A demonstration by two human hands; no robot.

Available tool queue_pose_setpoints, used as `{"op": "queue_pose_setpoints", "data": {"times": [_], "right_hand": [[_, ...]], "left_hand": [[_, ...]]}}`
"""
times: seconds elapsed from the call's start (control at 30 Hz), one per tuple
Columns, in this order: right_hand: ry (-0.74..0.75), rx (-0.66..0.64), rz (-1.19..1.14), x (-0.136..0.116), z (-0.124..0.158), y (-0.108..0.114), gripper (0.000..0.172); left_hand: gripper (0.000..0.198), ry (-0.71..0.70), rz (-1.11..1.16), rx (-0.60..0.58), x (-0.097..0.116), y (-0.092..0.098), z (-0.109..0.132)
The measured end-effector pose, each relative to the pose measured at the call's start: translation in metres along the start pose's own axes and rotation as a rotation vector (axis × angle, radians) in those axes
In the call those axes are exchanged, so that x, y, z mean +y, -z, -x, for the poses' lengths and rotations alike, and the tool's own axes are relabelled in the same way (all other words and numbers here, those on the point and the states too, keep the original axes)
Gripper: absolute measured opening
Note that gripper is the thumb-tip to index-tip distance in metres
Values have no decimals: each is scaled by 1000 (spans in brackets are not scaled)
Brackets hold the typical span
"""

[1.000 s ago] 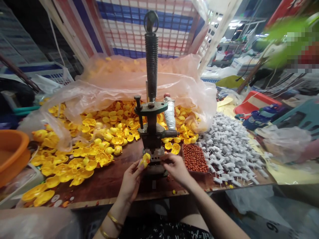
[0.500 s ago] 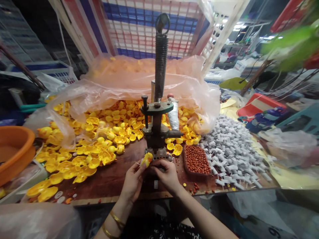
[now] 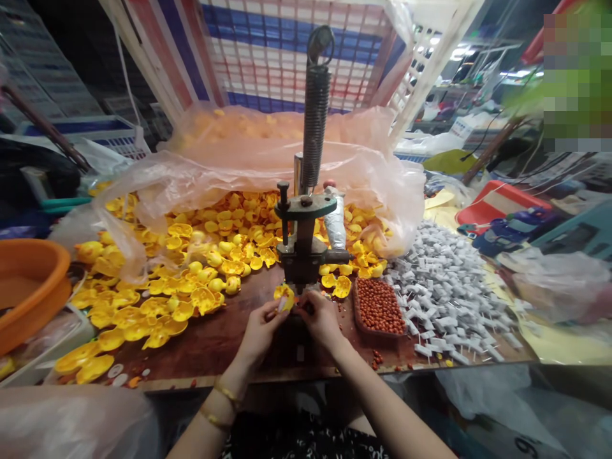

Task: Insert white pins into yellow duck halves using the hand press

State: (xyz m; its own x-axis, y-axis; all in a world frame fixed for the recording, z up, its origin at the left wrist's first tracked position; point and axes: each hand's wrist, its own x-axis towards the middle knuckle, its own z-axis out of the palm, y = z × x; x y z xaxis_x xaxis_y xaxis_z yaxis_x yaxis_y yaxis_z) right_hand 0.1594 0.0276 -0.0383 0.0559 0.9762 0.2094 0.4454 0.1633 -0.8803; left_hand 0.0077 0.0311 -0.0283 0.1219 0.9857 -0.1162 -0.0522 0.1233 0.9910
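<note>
My left hand point(image 3: 261, 328) pinches a yellow plastic duck shell piece point(image 3: 285, 297) in front of the press. Close beside it, my right hand point(image 3: 321, 317) has its fingers pressed together near the shell's right side; whatever they hold is too small or hidden to make out. Both hands are at the foot of a dark metal hand press point(image 3: 302, 248) with a tall coil spring point(image 3: 316, 121) and a wrapped lever handle point(image 3: 335, 223). The base of the press is partly covered by my fingers.
Yellow duck shell halves point(image 3: 157, 309) are heaped left and behind, under a clear plastic bag point(image 3: 215, 166). To the right stand a tray of small red-brown beads point(image 3: 380, 306) and a pile of grey-white blocks with thin pins point(image 3: 444, 293). An orange basin point(image 3: 33, 287) is far left.
The duck shell piece has turned in my left hand and shows more of its yellow inside. Both hands have lifted slightly, and the right fingers have come up toward the shell.
</note>
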Motion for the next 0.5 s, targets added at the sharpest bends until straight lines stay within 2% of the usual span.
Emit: {"op": "queue_pose_setpoints", "data": {"times": [0.1,0.17,0.23,0.3,0.33,0.4,0.43,0.5], "right_hand": [[-7,64,170,14,-16,10,14],[-17,168,124,15,-39,31,9],[-26,313,-31,4,-79,61,18],[-40,392,-258,-23,-129,91,33],[-70,368,-388,-40,-151,103,38],[-45,192,-550,-78,-178,120,47],[19,197,-573,-96,-178,124,47],[168,280,-529,-122,-152,125,45]], "left_hand": [[33,-133,-265,-34,-4,3,-24],[29,-162,-316,-68,-4,3,-35],[25,-229,-408,-127,0,1,-39],[20,-308,-519,-179,4,-2,-39],[17,-336,-562,-197,7,-4,-38],[14,-350,-597,-217,11,-6,-36],[13,-345,-599,-222,12,-7,-36],[12,-328,-589,-218,13,-8,-35]]}}
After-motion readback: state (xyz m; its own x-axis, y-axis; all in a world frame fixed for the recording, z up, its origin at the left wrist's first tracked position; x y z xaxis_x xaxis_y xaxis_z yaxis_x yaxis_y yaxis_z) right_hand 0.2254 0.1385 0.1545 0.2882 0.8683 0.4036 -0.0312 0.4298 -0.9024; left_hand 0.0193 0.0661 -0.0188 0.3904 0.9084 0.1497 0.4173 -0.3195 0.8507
